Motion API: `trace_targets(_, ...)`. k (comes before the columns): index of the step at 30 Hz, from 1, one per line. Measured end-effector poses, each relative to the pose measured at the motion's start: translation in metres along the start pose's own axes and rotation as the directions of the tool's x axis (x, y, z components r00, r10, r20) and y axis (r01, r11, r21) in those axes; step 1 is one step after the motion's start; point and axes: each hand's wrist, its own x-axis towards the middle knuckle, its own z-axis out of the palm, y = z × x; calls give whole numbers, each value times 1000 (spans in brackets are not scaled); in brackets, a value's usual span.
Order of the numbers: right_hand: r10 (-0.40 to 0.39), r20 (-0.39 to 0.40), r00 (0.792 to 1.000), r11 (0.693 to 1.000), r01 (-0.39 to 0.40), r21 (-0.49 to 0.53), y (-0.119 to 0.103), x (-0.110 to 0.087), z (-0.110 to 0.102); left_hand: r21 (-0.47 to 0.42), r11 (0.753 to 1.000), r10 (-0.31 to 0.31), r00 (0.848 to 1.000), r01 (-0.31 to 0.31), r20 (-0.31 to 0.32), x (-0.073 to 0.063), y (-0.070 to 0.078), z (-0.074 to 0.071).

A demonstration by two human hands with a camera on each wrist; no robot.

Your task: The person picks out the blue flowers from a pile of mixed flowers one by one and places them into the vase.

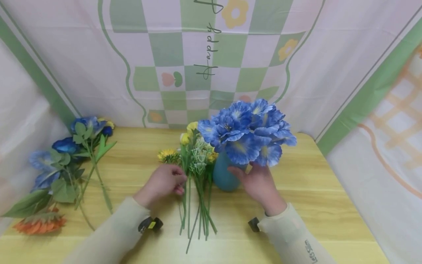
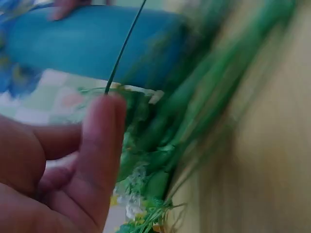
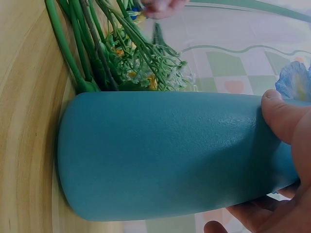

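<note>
near: your left hand (image 1: 164, 182) pinches a thin stem (image 2: 123, 48); your right hand (image 1: 259, 186) grips the blue vase (image 1: 225, 176), standing on the table (image 1: 296, 209). blue flowers (image 1: 244, 137) at its top; yellow flowers (image 1: 185, 138) just left. far: checked cloth (image 1: 229, 49) behind.

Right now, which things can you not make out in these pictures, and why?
Mouth of the vase, head view: hidden by the blue flowers.
Green stems, left wrist view: too blurred to count.
Left hand, right wrist view: mostly cut off by the top edge.
Blue flowers, right wrist view: cut off by the right edge.
</note>
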Motion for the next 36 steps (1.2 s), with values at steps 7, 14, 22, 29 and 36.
trace_targets(7,3,-1,1000,1000,-3,3,0,-1,-1,459,880,144,990,-122,-12,3,2,17)
trace_targets(14,-30,-9,1000,1000,30,-1,1,-1,0,511,850,208,974,-132,-93,-7,0,12)
trace_targets(22,-75,-33,997,997,75,8,1,1,0,581,806,234,963,-116,-133,-31,-18,-31)
trace_targets(29,-76,-34,997,997,77,29,0,2,0,704,703,154,947,95,-282,-51,-35,-94)
trace_targets(36,-66,-30,997,997,67,25,-1,1,0,735,637,58,935,234,-349,-63,-50,-139)
